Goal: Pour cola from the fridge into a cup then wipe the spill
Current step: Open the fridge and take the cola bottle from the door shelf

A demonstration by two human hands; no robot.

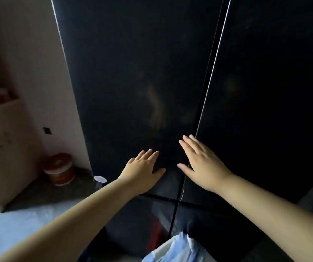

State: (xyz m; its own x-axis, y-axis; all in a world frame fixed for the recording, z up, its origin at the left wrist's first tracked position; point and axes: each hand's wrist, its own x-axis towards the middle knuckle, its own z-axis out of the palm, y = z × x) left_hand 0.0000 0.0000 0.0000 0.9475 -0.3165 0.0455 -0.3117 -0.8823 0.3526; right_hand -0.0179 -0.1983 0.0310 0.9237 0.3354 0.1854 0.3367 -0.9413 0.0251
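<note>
1. Head view: the fridge [133, 72] has both dark doors closed. The left hand [142, 171] is spread flat, just left of the fridge's centre seam [208, 91]. The right hand [203, 163], also spread, reaches that seam, probably seeking a door edge.
2. No cola or cup shows; the closed doors likely hide the cola.
3. A red tub [59, 169] stands left of the fridge, and a white bag [176, 248] lies at its foot.

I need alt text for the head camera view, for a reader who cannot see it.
A person's left hand and right hand, fingers straight, are held out at a closed black fridge, near the seam between its two upper doors. A red and white tub stands on the floor to the left of the fridge.
</note>
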